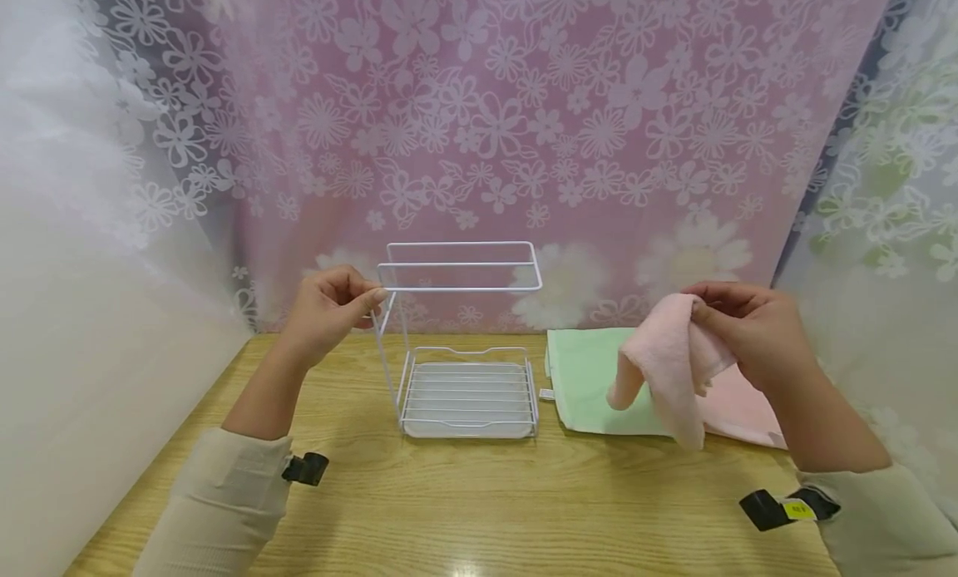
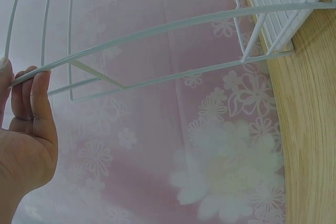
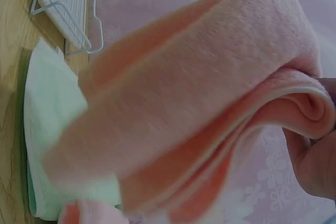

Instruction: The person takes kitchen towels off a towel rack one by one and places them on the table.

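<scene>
A white wire rack [image 1: 460,289] stands upright on the table, with a white tray [image 1: 470,379] in its base. My left hand [image 1: 329,311] pinches the rack's upper left corner between thumb and fingers, also seen on the wire in the left wrist view. On the right, my right hand [image 1: 756,327] holds a pink towel [image 1: 666,352] by its upper part. The towel hangs in loose folds over a green towel [image 1: 591,377] lying flat. In the right wrist view the pink cloth hides most of my fingers.
Another pink towel [image 1: 741,406] lies flat at the right, beside the green one. The wooden table [image 1: 449,494] reaches back to a pink floral curtain [image 1: 494,145]. A pale wall [image 1: 112,311] stands at the left and a patterned sheet [image 1: 891,253] hangs at the right.
</scene>
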`<action>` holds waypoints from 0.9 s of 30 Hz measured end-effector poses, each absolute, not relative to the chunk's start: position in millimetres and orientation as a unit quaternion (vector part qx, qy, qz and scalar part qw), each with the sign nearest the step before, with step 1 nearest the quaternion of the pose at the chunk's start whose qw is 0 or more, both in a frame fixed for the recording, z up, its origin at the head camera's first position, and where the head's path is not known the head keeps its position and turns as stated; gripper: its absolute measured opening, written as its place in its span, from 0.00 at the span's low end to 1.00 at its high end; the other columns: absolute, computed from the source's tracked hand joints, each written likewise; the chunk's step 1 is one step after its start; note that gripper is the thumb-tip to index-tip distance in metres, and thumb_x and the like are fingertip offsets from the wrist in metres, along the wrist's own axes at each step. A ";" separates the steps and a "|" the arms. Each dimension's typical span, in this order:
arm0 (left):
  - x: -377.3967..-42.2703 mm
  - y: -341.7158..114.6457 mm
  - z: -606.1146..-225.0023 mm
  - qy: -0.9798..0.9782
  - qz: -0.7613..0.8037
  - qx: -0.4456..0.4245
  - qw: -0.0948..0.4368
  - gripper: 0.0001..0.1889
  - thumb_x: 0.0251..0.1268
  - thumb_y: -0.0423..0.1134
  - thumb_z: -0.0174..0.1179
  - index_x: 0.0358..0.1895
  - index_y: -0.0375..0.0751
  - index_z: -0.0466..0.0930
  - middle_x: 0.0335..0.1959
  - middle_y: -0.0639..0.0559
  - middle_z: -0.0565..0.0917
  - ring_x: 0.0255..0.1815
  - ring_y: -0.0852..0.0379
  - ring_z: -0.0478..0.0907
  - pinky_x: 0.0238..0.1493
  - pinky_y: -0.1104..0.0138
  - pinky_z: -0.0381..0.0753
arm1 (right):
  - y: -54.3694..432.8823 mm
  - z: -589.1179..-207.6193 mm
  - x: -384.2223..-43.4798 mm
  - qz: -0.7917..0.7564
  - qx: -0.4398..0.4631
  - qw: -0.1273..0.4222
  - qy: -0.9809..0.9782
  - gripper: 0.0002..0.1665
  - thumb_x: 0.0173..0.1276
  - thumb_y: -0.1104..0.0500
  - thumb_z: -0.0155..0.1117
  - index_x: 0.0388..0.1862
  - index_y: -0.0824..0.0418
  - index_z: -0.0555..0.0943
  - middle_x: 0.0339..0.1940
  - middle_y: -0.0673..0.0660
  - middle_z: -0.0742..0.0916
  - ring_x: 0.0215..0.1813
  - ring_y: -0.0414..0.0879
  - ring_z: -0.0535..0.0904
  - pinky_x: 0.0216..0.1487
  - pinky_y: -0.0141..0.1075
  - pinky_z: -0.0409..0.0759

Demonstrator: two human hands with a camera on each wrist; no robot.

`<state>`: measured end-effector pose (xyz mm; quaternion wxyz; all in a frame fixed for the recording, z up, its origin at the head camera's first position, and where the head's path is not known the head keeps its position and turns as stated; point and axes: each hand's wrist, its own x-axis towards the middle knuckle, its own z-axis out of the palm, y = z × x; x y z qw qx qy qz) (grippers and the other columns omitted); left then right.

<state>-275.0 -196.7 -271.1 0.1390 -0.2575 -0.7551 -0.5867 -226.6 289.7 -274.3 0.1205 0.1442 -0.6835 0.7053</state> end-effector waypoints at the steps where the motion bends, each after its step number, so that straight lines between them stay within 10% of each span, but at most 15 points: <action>1: -275.1 -196.6 -271.1 -0.754 -0.588 -0.259 0.138 0.09 0.67 0.30 0.62 0.34 0.23 0.78 0.27 0.56 0.83 0.27 0.57 0.82 0.32 0.64 0.88 | 289.4 -274.8 -226.2 0.697 0.150 0.120 -0.691 0.10 0.65 0.71 0.65 0.42 0.63 0.88 0.36 0.50 0.89 0.35 0.40 0.85 0.31 0.30 0.86; 27: -274.8 -196.7 -270.8 -0.755 -0.592 -0.249 0.129 0.10 0.67 0.31 0.62 0.34 0.23 0.77 0.28 0.56 0.84 0.27 0.60 0.82 0.32 0.64 0.88 | 259.5 -274.0 -192.0 0.451 0.129 0.072 -0.880 0.18 0.69 0.55 0.67 0.50 0.67 0.84 0.41 0.48 0.87 0.40 0.40 0.81 0.31 0.35 0.84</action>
